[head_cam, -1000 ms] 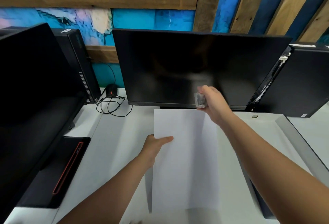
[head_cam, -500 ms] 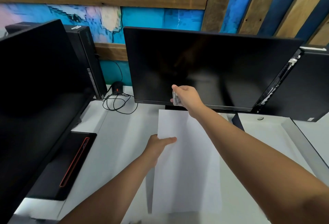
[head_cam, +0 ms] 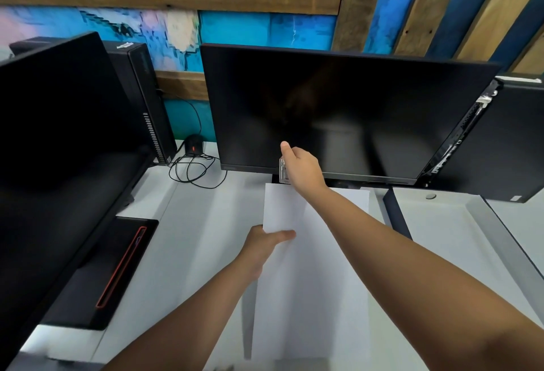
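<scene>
A white sheet of paper [head_cam: 312, 297] is held up over the white desk [head_cam: 188, 247]. My left hand [head_cam: 266, 242] pinches the paper's left edge, thumb on top. My right hand [head_cam: 300, 169] is stretched out over the paper's far left corner and grips a small clear plastic clip-like object [head_cam: 282, 171], its exact kind unclear. That hand is in front of the lower edge of the black centre monitor [head_cam: 347, 111].
A second black monitor [head_cam: 56, 141] with its base [head_cam: 112, 270] stands at the left. Black computer towers stand at the back left [head_cam: 147, 105] and at the right [head_cam: 506, 141]. A mouse [head_cam: 194, 144] with a coiled cable [head_cam: 194, 172] lies behind.
My right hand with the clear object has moved left along the paper's far edge, from near its right side to its left corner. My left hand keeps its hold.
</scene>
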### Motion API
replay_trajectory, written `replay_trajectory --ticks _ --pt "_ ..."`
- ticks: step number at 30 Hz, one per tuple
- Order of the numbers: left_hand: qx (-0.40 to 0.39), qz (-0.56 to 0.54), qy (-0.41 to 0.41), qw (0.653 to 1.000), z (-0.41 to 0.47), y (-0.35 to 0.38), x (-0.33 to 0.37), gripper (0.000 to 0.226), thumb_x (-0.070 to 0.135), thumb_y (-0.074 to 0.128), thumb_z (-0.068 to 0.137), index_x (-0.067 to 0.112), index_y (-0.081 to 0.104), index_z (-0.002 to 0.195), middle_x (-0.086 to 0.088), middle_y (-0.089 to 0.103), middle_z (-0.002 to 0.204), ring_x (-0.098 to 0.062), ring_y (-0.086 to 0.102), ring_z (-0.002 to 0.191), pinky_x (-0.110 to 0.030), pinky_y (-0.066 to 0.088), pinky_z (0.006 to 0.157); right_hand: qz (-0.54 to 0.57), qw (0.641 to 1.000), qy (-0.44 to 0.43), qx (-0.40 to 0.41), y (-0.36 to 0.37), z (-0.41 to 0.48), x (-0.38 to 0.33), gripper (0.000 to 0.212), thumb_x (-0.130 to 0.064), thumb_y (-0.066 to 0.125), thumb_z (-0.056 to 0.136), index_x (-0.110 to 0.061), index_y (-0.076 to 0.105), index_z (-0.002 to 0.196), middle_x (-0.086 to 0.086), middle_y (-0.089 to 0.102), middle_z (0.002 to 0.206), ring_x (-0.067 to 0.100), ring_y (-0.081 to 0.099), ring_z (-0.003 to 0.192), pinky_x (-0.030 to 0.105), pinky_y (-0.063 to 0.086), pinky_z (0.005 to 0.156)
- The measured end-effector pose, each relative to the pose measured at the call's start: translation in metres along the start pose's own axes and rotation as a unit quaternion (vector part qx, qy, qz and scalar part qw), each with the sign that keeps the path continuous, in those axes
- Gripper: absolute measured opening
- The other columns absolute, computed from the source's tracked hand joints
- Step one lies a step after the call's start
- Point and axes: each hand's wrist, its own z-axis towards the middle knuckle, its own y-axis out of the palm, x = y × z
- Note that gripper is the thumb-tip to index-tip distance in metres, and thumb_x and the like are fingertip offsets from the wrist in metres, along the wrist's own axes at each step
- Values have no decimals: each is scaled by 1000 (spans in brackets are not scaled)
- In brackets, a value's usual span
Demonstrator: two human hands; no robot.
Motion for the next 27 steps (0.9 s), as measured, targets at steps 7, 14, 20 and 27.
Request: replay_trajectory --ticks 7,14,20,27 --pt "-2 -9 -2 1000 -5 -2 0 23 12 76 76 11 73 99 -7 76 94 -25 73 86 -33 58 78 -47 998 -15 -27 1 -5 1 44 -42 30 101 -17 40 66 -1 48 70 13 45 65 26 33 55" --pt "8 -22 3 1000 -9 -7 1 18 10 75 77 12 73 94 -4 77 89 -19 74 79 -25 57 65 -65 997 -34 -36 9 -10 -1 42 -39 31 101 -18 40 65 0 47 68 14 45 64 27 33 54" --pt "19 -21 -7 1000 -10 -9 -3 24 12 77 76 11 73 99 -6 76 93 -24 73 84 -30 57 72 -112 990 -44 -70 15 -12 0 53 -43 28 101 -5 64 92 10 65 85 19 53 74 33 47 78" --pt "24 -23 -9 999 -9 -12 -4 22 13 77 76 11 73 98 -5 76 91 -22 73 82 -29 57 70 -171 983 -14 -57 24 -8 3 57 -58 28 96 -19 42 56 -2 49 57 14 49 67 50 34 105"
